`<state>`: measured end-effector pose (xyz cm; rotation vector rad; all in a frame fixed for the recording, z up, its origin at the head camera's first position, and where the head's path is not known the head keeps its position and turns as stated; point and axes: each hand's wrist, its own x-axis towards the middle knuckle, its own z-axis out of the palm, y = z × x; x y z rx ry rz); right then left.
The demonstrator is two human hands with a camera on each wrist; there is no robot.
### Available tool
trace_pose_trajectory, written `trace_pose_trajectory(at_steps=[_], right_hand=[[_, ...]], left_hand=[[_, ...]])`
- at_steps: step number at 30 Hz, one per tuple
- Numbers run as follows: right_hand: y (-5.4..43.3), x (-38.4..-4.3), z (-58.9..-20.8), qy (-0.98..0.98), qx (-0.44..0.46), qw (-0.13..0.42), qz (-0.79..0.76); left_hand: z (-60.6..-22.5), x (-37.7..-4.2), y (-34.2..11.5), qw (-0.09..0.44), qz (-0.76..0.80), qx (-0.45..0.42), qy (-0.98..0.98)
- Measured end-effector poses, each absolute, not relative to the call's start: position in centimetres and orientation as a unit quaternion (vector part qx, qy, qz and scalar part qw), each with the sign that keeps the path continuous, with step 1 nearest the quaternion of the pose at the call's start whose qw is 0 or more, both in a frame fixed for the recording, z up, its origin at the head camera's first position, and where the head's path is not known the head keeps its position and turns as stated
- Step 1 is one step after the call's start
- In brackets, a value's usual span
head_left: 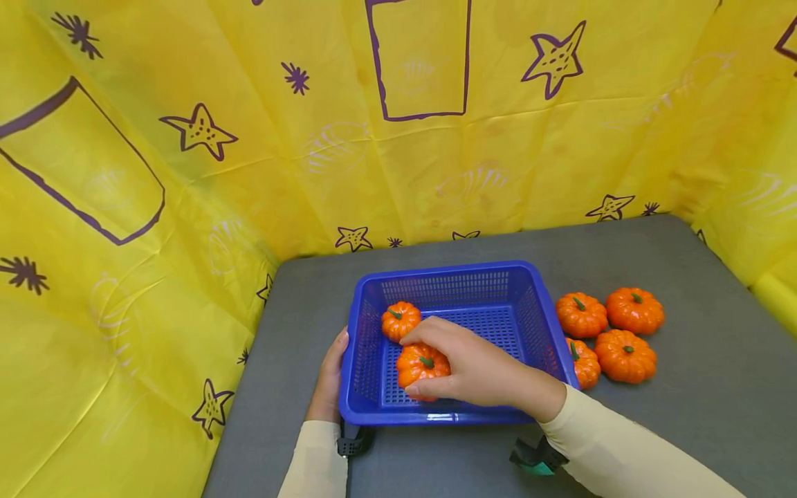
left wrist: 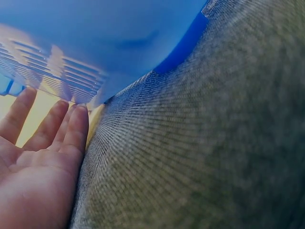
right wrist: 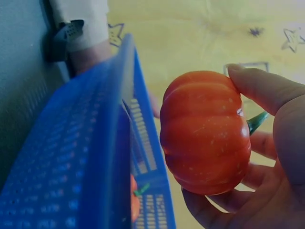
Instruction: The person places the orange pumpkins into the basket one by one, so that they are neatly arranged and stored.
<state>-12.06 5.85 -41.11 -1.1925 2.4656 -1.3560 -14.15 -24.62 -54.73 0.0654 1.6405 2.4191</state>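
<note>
A blue plastic basket (head_left: 542, 297) with slotted sides stands on the grey table. My right hand (head_left: 473, 365) grips a small orange pumpkin (head_left: 414, 365) with a green stem, thumb on one side and fingers on the other. In the right wrist view this pumpkin (right wrist: 205, 133) is above the rim level of the basket (right wrist: 57, 162). Another orange pumpkin (head_left: 398, 324) lies inside, toward the back left. At the basket's left side is my left hand (head_left: 328, 384); in the left wrist view its extended fingertips (left wrist: 78, 114) touch the slotted wall.
Several more orange pumpkins (head_left: 625, 356) sit in a cluster on the table, right of the basket. Grey cloth covers the table (head_left: 716, 401). Yellow patterned sheets (head_left: 423, 159) hang behind and at both sides.
</note>
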Motion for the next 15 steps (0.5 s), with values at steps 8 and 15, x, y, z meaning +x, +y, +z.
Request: trace_pose_trajectory(at_steps=[8,15], right_hand=[[4.1,-12.1,-41.3,0.819,-0.395,0.057,-0.413],[2.6,-12.5,-41.3,0.825,-0.403,0.054,-0.393]], left_hand=[[-54.3,-13.7,-24.6,0.123,0.818,0.004,0.562],[-54.4,-13.7,-24.7,0.123,0.814,-0.007,0.568]])
